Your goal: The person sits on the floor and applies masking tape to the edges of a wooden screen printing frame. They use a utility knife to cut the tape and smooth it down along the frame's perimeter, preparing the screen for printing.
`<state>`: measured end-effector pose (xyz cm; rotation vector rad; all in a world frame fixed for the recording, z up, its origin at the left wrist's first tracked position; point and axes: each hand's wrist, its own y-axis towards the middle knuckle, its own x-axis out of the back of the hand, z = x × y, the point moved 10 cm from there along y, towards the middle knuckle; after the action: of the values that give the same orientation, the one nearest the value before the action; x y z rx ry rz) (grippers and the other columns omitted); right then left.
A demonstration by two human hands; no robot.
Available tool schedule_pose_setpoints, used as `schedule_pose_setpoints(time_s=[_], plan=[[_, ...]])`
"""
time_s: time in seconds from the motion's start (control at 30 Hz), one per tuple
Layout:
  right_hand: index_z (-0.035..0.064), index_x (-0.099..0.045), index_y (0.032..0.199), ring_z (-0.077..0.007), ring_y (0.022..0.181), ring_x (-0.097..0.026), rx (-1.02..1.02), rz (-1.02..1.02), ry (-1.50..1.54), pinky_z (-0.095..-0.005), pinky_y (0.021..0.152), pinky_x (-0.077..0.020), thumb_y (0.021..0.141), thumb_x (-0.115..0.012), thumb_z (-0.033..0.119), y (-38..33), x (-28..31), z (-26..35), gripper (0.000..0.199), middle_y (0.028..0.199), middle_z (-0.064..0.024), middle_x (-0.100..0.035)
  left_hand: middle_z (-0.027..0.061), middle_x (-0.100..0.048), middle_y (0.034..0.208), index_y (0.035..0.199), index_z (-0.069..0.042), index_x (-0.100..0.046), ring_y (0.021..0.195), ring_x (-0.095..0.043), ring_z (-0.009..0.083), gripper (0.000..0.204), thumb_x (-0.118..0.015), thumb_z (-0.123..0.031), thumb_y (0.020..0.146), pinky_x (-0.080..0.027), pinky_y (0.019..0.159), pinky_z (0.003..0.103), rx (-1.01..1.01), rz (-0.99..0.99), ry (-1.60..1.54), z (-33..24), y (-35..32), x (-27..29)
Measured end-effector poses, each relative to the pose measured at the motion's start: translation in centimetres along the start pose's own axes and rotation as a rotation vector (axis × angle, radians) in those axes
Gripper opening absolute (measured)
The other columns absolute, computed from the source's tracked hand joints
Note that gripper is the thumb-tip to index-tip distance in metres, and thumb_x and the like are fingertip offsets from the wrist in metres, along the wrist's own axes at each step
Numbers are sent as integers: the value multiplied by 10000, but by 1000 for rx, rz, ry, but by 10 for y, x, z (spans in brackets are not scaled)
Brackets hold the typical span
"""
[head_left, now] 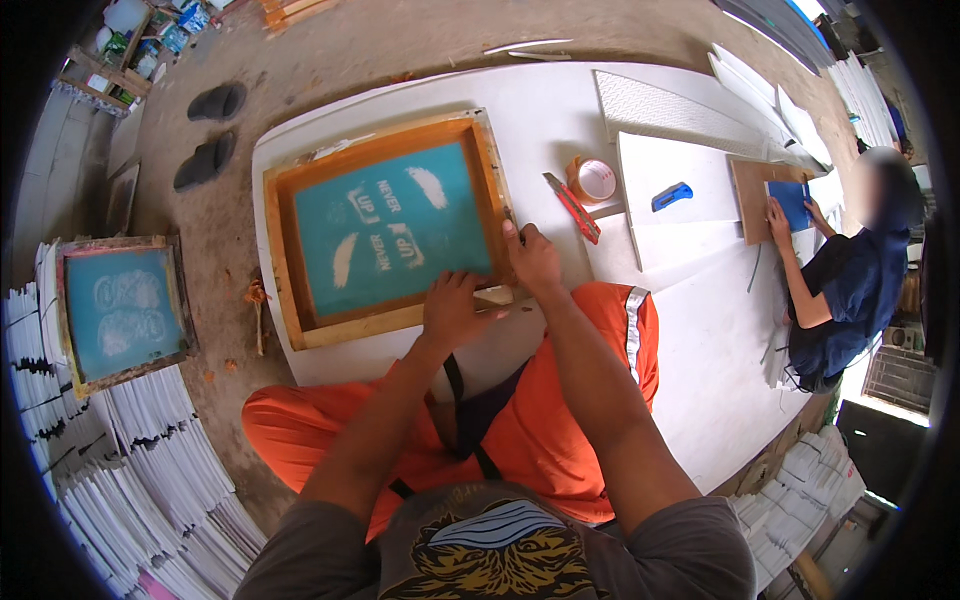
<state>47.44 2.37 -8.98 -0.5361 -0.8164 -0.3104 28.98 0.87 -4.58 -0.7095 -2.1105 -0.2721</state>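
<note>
A screen printing frame (385,333) with an orange-brown wooden border and a teal mesh lies on the white table before me. Pale lettering and whitish brush-like shapes show in the mesh. My left hand (458,308) is curled over the near rim, close to its right corner, fingers reaching inside the border. Beside its thumb is a small pale patch or piece that I cannot make out. At the right rim, my right hand (535,258) is closed against the wood, thumb near a small dark spot. A red utility knife (573,210) and a brown tape roll (592,180) lie right of the frame.
A blue utility knife (671,196) rests on white boards (655,150). At the far right, a co-worker (850,270) holds a blue object (790,203) over a brown board. Left are another screen frame (120,310), stacked white sheets (160,460) and dark slippers (205,163) on the floor.
</note>
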Motion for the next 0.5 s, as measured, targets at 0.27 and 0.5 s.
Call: schedule_pose_setpoints(time_s=[0.27, 0.5], plan=[[-9, -686, 1018, -443, 961, -689, 404, -287, -62, -525, 857, -540, 977, -617, 322, -32, 32, 71, 341, 980, -241, -709, 140, -663, 1150, 1184, -35, -708, 1133, -598, 356, 628, -897, -401, 710, -511, 988, 468, -15, 101, 36, 47, -26, 11], [15, -738, 995, -444, 985, -696, 502, 437, -278, -549, 897, -542, 1001, -580, 274, -51, -73, 71, 304, 985, -237, -726, 144, -659, 1147, 1158, -27, -713, 1143, -604, 351, 622, -906, -405, 703, -523, 995, 454, 96, 97, 102, 89, -51, 40]])
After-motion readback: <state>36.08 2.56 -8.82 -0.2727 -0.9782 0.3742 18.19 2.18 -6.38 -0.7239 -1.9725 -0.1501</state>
